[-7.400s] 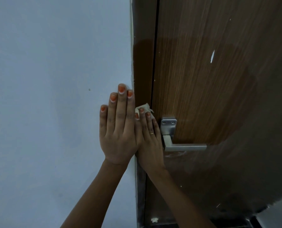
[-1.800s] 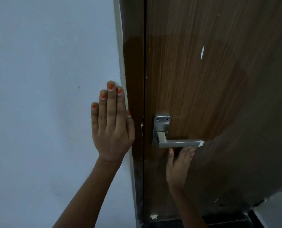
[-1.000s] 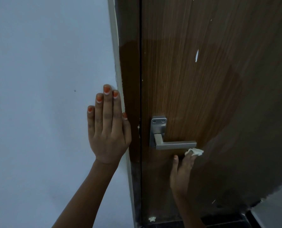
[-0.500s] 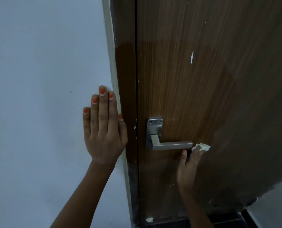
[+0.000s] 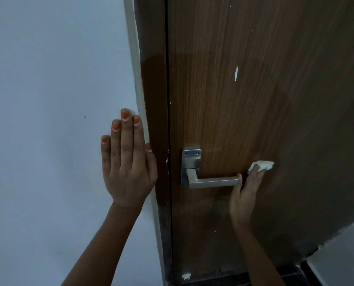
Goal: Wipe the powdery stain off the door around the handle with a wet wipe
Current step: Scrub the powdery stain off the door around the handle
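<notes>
Wet wipe [image 5: 261, 165]: white, crumpled into a small wad, pressed against the door [image 5: 254, 100] under the fingertips of the right hand [image 5: 245, 195]. Compared with half a second ago it sits higher and further right, now above the level of the lever and just past its free end; a second ago it was below the lever tip. Right hand is flat-fingered on the wipe, pinning it to the wood, thumb tip touching the end of the handle [image 5: 211, 180]. Handle: brushed metal lever, horizontal, on a rectangular plate with two screws at top. Door surface: brown wood grain; a dull greyish powdery haze [image 5: 217, 205] shows below the lever, while the wood above and left of the wipe looks darker and glossier. White chip mark [image 5: 236, 73] higher up on the door, well apart from the wipe. Left hand [image 5: 128, 162] open, fingers together, palm flat on the pale wall [image 5: 48, 120] just beside the door frame [image 5: 153, 100], position unchanged across the frames. Small white object [image 5: 186, 276] at the door's foot, identity unclear.
</notes>
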Available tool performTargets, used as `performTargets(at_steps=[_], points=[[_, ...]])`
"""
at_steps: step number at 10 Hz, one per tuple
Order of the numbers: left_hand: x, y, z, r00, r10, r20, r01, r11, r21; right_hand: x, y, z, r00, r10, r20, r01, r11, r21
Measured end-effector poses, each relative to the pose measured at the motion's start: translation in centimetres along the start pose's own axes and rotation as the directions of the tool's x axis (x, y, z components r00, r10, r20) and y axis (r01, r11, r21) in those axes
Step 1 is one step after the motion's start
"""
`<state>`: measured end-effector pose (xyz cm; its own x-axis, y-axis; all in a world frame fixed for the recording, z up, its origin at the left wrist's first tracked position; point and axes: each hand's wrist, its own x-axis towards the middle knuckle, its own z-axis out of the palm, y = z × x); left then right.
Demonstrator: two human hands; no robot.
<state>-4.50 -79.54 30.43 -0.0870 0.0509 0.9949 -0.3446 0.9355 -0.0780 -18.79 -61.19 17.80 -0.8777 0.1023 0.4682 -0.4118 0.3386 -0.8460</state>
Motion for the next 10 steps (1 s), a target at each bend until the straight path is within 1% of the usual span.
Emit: performTargets(at_steps=[1, 2, 3, 4, 5, 6, 7, 8, 9, 10], points=[[0.0, 0.1, 0.0, 1.0, -0.001, 0.002, 0.001, 1.0, -0.001, -0.8, 0.7, -0.1, 0.993, 0.114, -0.011, -0.113, 0.993, 0.028], [0.0, 0.0, 0.0, 1.0, 0.0, 0.005, 0.0, 1.0, 0.001, 0.3, -0.5, -0.1, 0.984, 0.17, -0.056, -0.166, 0.984, 0.064], [0.0, 0.0, 0.0, 1.0, 0.001, 0.0, -0.001, 1.0, -0.008, 1.4, -2.4, -0.2, 0.998, 0.046, -0.048, -0.045, 0.999, 0.026], [0.1, 0.0, -0.1, 1.0, -0.001, -0.001, 0.001, 1.0, -0.008, 1.1, -3.1, -0.1, 0.991, -0.129, 0.039, 0.131, 0.99, -0.061], [0.0, -0.1, -0.1, 1.0, -0.003, 0.003, 0.003, 1.0, -0.007, -0.2, -1.3, -0.1, 0.969, -0.196, 0.153, 0.225, 0.953, -0.202], [0.0, 0.0, -0.1, 1.0, 0.0, 0.003, 0.0, 1.0, -0.006, -1.3, 2.1, -1.0, 0.98, -0.11, 0.167, 0.151, 0.954, -0.258], [0.0, 0.0, 0.0, 1.0, -0.005, 0.004, 0.005, 1.0, -0.002, -1.2, 3.2, -1.1, 0.996, 0.076, 0.054, -0.067, 0.987, -0.146], [0.0, 0.0, 0.0, 1.0, -0.01, 0.002, 0.01, 1.0, 0.001, -1.9, 1.9, 0.3, 0.993, 0.114, 0.022, -0.11, 0.985, -0.129], [0.0, 0.0, 0.0, 1.0, -0.009, 0.001, 0.009, 1.0, 0.0, -5.1, 0.4, 2.6, 0.989, 0.059, 0.138, -0.034, 0.984, -0.176], [0.0, 0.0, 0.0, 1.0, -0.008, 0.002, 0.008, 1.0, -0.001, -9.2, -0.6, 4.3, 0.951, -0.066, 0.303, 0.133, 0.969, -0.208]])
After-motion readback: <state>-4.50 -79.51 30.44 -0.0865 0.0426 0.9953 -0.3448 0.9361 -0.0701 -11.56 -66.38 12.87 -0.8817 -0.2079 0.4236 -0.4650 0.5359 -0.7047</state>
